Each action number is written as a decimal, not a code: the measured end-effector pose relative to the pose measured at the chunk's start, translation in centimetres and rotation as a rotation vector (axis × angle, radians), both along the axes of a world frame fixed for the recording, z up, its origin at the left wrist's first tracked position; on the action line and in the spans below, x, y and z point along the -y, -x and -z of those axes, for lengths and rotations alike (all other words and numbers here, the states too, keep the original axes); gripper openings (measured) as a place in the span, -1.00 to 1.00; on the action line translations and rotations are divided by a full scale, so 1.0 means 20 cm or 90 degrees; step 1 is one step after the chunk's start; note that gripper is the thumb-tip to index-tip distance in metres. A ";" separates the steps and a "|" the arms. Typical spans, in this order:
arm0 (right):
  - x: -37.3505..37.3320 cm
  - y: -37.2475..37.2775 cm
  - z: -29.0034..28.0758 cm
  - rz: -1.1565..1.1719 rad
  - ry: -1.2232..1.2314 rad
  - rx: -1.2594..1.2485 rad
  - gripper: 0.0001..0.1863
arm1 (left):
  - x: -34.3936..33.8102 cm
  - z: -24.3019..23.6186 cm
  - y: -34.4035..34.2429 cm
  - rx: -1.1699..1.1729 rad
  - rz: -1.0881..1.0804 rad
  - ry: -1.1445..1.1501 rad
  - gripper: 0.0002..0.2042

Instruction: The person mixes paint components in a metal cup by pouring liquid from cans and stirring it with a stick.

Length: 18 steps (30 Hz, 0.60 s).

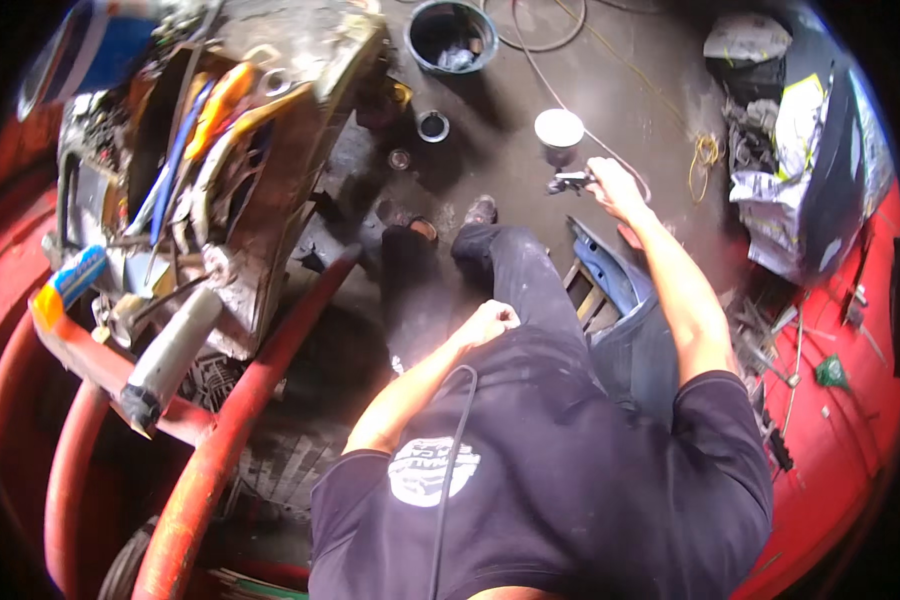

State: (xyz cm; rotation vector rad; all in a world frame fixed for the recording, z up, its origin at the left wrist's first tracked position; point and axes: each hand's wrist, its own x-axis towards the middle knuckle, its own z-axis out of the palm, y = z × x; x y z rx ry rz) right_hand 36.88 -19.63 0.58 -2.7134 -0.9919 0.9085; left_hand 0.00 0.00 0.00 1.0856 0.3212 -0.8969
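My right hand (610, 187) is closed on a metal spray-gun-like tool (570, 182), held out above the floor. A white round container (558, 128) shows just beyond the tool; I cannot tell whether they are attached. A thin hose (617, 150) runs behind that hand. My left hand (492, 322) rests against my dark trousers (535, 290) with curled fingers, and what they hold, if anything, is hidden. A dark cord (458, 430) lies along my shirt.
Left are red tubes (185, 505) and a cluttered metal stand (240, 230) with tools. Ahead stand a dark bucket (448, 30) and several small cans (432, 126). Right are covered bundles (800, 130), a blue-grey panel (620, 330) and a red surface (840, 460) with scattered items.
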 end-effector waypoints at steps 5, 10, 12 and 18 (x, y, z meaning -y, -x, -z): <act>0.01 0.20 0.42 0.028 -0.091 0.011 -0.68 | 0.12 0.04 0.03 0.073 -0.044 -0.196 -0.64; -0.02 0.40 0.70 0.116 -0.087 -0.047 -0.68 | 0.15 0.09 0.06 0.103 0.123 -0.189 -0.70; -0.04 0.46 0.76 0.118 -0.126 -0.044 -0.70 | 0.16 0.07 0.03 0.012 0.146 0.016 -0.80; -0.15 0.51 1.05 0.086 -0.262 -0.015 -0.67 | -0.21 0.26 -0.18 0.008 0.094 0.081 -0.79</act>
